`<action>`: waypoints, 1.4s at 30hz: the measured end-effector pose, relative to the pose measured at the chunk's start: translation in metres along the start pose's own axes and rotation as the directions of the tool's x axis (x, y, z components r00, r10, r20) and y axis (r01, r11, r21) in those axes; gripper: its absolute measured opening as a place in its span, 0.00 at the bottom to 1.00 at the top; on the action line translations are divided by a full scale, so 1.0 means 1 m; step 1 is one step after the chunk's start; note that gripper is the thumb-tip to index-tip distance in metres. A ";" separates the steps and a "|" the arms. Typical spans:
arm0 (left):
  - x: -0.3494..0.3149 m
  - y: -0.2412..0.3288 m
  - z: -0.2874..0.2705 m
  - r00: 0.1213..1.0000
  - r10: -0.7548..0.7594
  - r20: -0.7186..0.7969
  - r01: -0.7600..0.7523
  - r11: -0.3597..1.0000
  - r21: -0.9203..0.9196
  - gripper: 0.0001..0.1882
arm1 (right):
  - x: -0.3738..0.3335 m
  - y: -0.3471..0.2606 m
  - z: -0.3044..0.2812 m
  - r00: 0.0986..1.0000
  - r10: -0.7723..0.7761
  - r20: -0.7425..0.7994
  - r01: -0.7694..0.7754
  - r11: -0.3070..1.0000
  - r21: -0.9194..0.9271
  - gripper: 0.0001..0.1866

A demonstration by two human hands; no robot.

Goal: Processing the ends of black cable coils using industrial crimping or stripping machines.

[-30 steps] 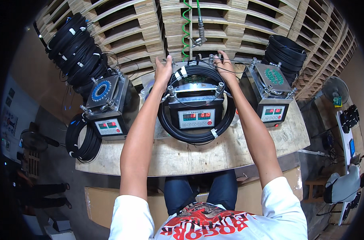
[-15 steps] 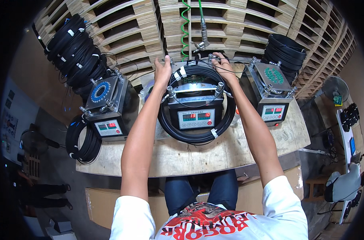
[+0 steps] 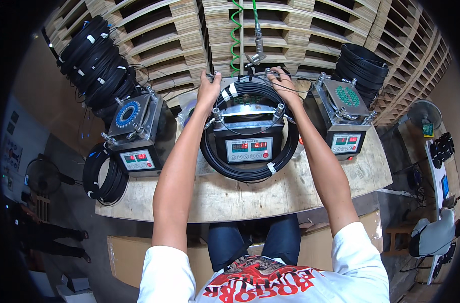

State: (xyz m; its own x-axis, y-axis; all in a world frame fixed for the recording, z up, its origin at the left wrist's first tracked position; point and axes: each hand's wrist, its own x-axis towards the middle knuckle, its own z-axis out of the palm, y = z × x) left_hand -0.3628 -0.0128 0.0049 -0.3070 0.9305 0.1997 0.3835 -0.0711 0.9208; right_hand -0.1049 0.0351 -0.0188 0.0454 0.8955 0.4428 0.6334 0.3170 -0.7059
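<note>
A black cable coil (image 3: 249, 175) with white ties hangs around the middle benchtop machine (image 3: 249, 130), which has a lit red digital display and metal corner posts. Behind the coil, at the machine's far left corner, my left hand (image 3: 208, 91) is closed around a metal clamp knob. My right hand (image 3: 284, 88) grips the matching knob (image 3: 268, 73) at the far right corner, and thin black cable passes by its fingers. The coil's upper part lies between my wrists and partly hides the machine's top plate.
Similar machines flank this one: the left machine (image 3: 134, 132) has a blue ring, the right machine (image 3: 345, 113) green dots. Cable coils are piled at left (image 3: 91, 70) and right (image 3: 361, 68). An air gun (image 3: 259, 48) hangs before wooden pallets (image 3: 154, 38). The wooden table (image 3: 240, 204) curves toward me.
The displays on the machines show different readings. My left hand has shifted slightly at its knob, fingers closer together; my right hand has barely moved. The coil stays in place.
</note>
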 end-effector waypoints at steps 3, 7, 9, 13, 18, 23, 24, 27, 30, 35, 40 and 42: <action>0.000 0.001 -0.002 0.998 -0.069 -0.012 0.069 0.998 0.007 0.43 | 0.002 0.005 0.001 0.995 0.007 0.102 -0.021 0.990 0.138 0.25; -0.002 0.006 0.001 0.991 -0.127 -0.047 0.129 0.990 0.057 0.44 | 0.007 0.018 0.002 0.993 -0.029 0.111 -0.004 0.957 0.290 0.23; -0.002 0.003 -0.002 0.990 -0.101 -0.100 0.114 0.984 0.136 0.45 | 0.005 0.016 0.005 0.997 -0.038 0.070 0.017 0.958 0.287 0.23; 0.000 -0.002 -0.004 0.994 -0.073 -0.083 0.083 0.989 0.122 0.46 | 0.003 0.014 0.007 0.997 -0.005 0.072 -0.018 0.947 0.321 0.23; 0.003 -0.007 -0.003 0.998 -0.010 -0.056 0.013 0.999 0.052 0.45 | -0.002 -0.002 0.003 0.996 0.082 0.027 -0.085 0.990 0.116 0.22; 0.009 -0.010 -0.001 0.996 -0.076 -0.039 0.075 0.997 -0.016 0.43 | 0.000 0.001 0.003 1.000 0.013 0.027 -0.015 0.995 0.097 0.25; 0.009 -0.010 -0.001 0.994 -0.107 -0.036 0.106 0.994 -0.030 0.42 | 0.001 0.003 0.003 0.996 0.020 0.084 -0.036 0.978 0.203 0.27; 0.003 -0.005 0.001 0.994 -0.090 -0.069 0.093 0.995 0.044 0.42 | 0.002 0.008 0.000 0.993 0.019 0.119 -0.045 0.974 0.221 0.26; 0.000 -0.001 -0.002 0.992 -0.108 -0.066 0.111 0.992 0.057 0.43 | 0.000 0.008 0.001 0.995 0.000 0.100 -0.030 0.953 0.301 0.25; 0.004 -0.009 -0.002 0.998 0.006 -0.062 0.000 0.995 0.096 0.46 | 0.001 0.004 0.003 1.000 0.007 0.027 -0.015 0.950 0.311 0.23; 0.008 -0.014 0.000 0.999 0.028 -0.024 -0.029 0.998 -0.047 0.47 | 0.003 0.000 0.002 0.996 0.052 -0.069 -0.034 0.972 0.233 0.25; 0.009 -0.017 -0.004 1.000 0.000 -0.023 0.000 1.000 0.000 0.44 | -0.002 -0.006 0.004 0.995 0.039 -0.096 -0.035 0.999 0.041 0.23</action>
State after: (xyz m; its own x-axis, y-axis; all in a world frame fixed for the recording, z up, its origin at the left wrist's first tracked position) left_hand -0.3759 -0.0048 -0.0078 -0.3269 0.9221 0.2070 0.3832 -0.0709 0.9209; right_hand -0.1123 0.0327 -0.0175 0.1440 0.8729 0.4661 0.5991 0.2980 -0.7432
